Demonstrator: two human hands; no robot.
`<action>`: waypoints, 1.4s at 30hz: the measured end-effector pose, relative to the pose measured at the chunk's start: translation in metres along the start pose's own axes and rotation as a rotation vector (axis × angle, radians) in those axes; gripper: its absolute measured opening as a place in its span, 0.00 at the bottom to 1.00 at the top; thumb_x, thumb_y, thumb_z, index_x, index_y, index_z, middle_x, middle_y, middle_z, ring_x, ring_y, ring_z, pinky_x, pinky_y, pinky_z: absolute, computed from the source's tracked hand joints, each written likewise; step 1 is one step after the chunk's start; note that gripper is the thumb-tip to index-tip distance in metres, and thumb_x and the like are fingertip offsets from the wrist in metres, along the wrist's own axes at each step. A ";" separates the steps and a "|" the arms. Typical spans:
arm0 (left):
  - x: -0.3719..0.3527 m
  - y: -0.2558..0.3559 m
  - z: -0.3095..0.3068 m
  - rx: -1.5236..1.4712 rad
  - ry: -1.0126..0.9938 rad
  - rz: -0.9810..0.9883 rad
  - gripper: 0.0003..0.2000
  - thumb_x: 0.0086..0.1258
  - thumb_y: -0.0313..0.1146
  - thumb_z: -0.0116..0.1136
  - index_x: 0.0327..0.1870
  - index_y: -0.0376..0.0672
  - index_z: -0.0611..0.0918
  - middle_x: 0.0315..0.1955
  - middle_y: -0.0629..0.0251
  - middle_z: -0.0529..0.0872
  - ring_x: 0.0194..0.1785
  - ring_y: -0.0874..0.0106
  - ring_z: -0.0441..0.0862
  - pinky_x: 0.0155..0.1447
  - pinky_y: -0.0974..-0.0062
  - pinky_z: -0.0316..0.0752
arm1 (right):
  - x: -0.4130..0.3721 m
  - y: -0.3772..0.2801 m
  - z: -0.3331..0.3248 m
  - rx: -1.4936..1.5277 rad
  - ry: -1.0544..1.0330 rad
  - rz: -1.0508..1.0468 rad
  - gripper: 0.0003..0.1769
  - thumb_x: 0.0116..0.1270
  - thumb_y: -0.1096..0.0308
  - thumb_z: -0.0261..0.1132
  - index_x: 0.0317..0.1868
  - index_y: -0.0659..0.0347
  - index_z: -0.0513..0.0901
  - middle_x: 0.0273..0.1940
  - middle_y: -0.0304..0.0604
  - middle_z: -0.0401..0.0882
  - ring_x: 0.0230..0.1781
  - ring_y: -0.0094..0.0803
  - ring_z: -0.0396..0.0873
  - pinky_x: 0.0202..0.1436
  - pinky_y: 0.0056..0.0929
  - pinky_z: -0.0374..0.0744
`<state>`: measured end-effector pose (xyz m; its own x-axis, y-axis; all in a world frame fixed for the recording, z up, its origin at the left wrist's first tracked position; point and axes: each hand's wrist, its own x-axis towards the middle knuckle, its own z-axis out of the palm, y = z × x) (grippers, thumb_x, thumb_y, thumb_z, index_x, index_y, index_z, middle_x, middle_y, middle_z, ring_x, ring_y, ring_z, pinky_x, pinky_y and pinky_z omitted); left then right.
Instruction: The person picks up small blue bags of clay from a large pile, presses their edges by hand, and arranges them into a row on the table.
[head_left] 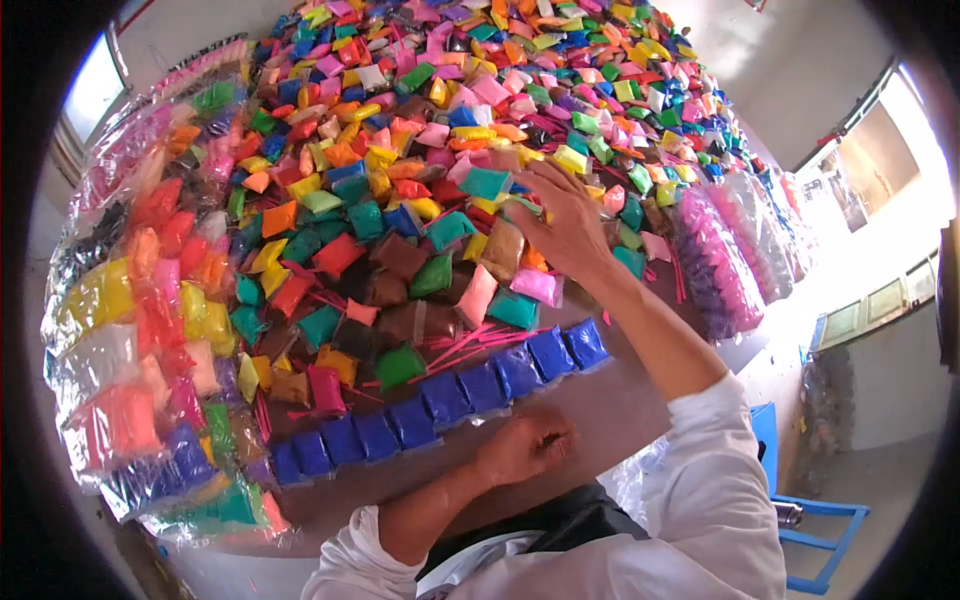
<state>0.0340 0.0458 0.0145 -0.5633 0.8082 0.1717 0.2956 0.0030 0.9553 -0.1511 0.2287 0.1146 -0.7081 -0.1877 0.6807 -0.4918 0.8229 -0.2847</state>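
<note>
My right hand (565, 215) reaches over the near side of a big heap of small coloured packets (430, 75). Its fingers are apart, with the fingertips right at a teal packet (486, 183). A brown packet (503, 246) lies just below the thumb. Close to the table's front edge, my left hand (525, 447) is curled closed, and its palm side is hidden. Just beyond it, a slanting row of dark blue packets (446, 398) runs side by side along the table (590, 415).
Clear plastic bags of sorted packets (105, 355) line the left side. More bagged packets, pink and purple (722, 260), stand at the right edge. Thin pink strips (470, 343) lie between the heap and the blue row. A blue metal frame (825, 550) stands at lower right.
</note>
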 end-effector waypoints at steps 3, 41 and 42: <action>0.002 0.004 0.000 0.009 0.022 -0.057 0.08 0.69 0.33 0.59 0.36 0.36 0.81 0.34 0.50 0.83 0.41 0.51 0.82 0.45 0.59 0.76 | -0.054 -0.009 -0.048 -0.039 0.083 0.192 0.16 0.67 0.63 0.67 0.50 0.63 0.83 0.56 0.52 0.80 0.60 0.48 0.77 0.64 0.42 0.73; -0.163 0.047 -0.018 1.024 0.633 -0.110 0.06 0.67 0.28 0.60 0.36 0.34 0.78 0.37 0.52 0.78 0.41 0.51 0.78 0.45 0.59 0.75 | -0.253 0.012 -0.118 0.171 0.193 0.572 0.16 0.75 0.63 0.53 0.36 0.67 0.80 0.35 0.57 0.79 0.39 0.53 0.79 0.43 0.44 0.74; -0.163 0.047 -0.018 1.045 0.626 -0.121 0.06 0.67 0.28 0.60 0.36 0.34 0.77 0.37 0.52 0.77 0.41 0.51 0.78 0.45 0.59 0.74 | -0.252 0.009 -0.120 0.184 0.200 0.579 0.16 0.75 0.64 0.53 0.36 0.67 0.80 0.35 0.56 0.79 0.39 0.53 0.79 0.44 0.44 0.74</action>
<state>0.1263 -0.0963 0.0352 -0.8187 0.3479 0.4568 0.5303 0.7630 0.3695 0.0839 0.3478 0.0218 -0.7857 0.3781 0.4897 -0.1495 0.6520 -0.7433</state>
